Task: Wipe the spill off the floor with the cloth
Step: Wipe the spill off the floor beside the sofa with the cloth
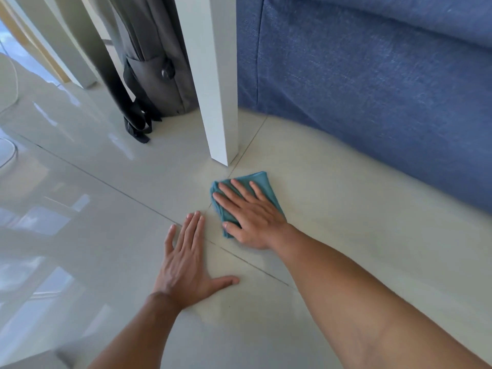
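Both hands down on floor point(346, 209): right hand point(251, 218) flat, fingers spread, pressing folded teal cloth point(262, 182) just below white table leg point(221, 102), left hand point(186, 265) flat, empty, bracing; mid-wipe, spill not discernible, next prob. another firm pass w/ cloth.

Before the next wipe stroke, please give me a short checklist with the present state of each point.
1. Right hand flat on the teal cloth: ok.
2. Cloth folded, lying on the tile floor: ok.
3. Left hand braced on the floor, off the cloth: ok.
4. White table leg apart from the cloth: ok, but near.
5. Spill visible: cannot tell; the glossy tile hides it.
6. Grey backpack away from the wiping area: ok.
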Tool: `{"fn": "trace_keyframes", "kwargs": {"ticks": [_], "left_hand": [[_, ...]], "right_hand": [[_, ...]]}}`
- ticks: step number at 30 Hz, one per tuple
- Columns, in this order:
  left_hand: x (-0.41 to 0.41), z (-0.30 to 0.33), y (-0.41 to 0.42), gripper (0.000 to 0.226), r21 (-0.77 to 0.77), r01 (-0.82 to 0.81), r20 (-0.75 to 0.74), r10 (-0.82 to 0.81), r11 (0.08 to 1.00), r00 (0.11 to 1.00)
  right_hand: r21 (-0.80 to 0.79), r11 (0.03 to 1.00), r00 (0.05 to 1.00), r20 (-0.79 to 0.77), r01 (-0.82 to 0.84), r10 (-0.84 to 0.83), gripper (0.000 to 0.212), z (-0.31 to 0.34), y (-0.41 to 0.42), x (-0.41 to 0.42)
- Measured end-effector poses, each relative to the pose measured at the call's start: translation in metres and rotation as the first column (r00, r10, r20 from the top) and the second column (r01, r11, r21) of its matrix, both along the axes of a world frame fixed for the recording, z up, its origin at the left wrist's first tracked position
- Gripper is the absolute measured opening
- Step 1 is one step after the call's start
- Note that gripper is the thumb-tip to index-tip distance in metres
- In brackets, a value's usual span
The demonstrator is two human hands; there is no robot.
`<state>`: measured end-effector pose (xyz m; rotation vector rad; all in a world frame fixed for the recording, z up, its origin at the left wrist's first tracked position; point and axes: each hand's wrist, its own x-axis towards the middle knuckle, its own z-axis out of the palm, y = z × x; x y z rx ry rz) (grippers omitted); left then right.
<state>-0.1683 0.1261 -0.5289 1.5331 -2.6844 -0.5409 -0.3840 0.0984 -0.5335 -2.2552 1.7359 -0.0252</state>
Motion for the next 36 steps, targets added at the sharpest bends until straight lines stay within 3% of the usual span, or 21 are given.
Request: {"fn": "trace_keyframes", "kwargs": {"ticks": [6,15,17,20,22,24,28,33,36], "left_hand": [[0.000,-0.003,0.004,0.149,0.001,-0.007,0.037,0.007,1.000,0.999],[-0.013,0.002,0.008,0.149,-0.005,-0.060,0.048,0.060,0.998,0.997],[-0.011,0.000,0.009,0.145,-0.026,-0.058,0.049,0.059,0.998,0.997],[-0.011,-0.003,0.005,0.126,-0.049,-0.067,-0.009,0.067,0.997,0.998],[-0.020,-0.002,0.003,0.103,-0.066,-0.093,-0.076,0.088,0.993,0.993],[-0.035,-0.001,0.000,0.082,-0.087,-0.082,-0.142,0.069,0.993,0.988],[-0.078,0.005,0.001,0.056,-0.111,0.032,-0.196,-0.053,0.993,0.979],[-0.152,0.021,0.006,0.047,-0.016,0.167,-0.230,-0.166,0.986,0.959],[-0.191,0.029,0.012,0.052,0.089,0.208,-0.210,-0.186,0.974,0.960]], "right_hand": [[0.001,0.998,0.998,0.020,0.063,-0.063,0.078,0.000,0.072,0.014],[0.029,0.910,0.910,-0.013,0.414,-0.414,0.076,0.009,0.184,-0.087],[0.065,0.884,0.879,0.096,0.463,-0.467,0.069,0.010,0.180,-0.105],[-0.022,0.730,0.668,0.423,0.683,-0.612,0.043,0.014,0.164,-0.110],[-0.072,0.574,0.531,0.487,0.816,-0.694,0.034,0.019,0.156,-0.112],[-0.076,0.530,0.494,0.492,0.845,-0.717,0.036,0.027,0.150,-0.115],[-0.113,0.531,0.518,0.458,0.840,-0.722,0.044,0.032,0.148,-0.126],[-0.059,0.517,0.515,0.239,0.854,-0.823,0.039,0.026,0.161,-0.145],[0.011,0.457,0.438,0.264,0.889,-0.859,0.038,0.023,0.171,-0.151]]}}
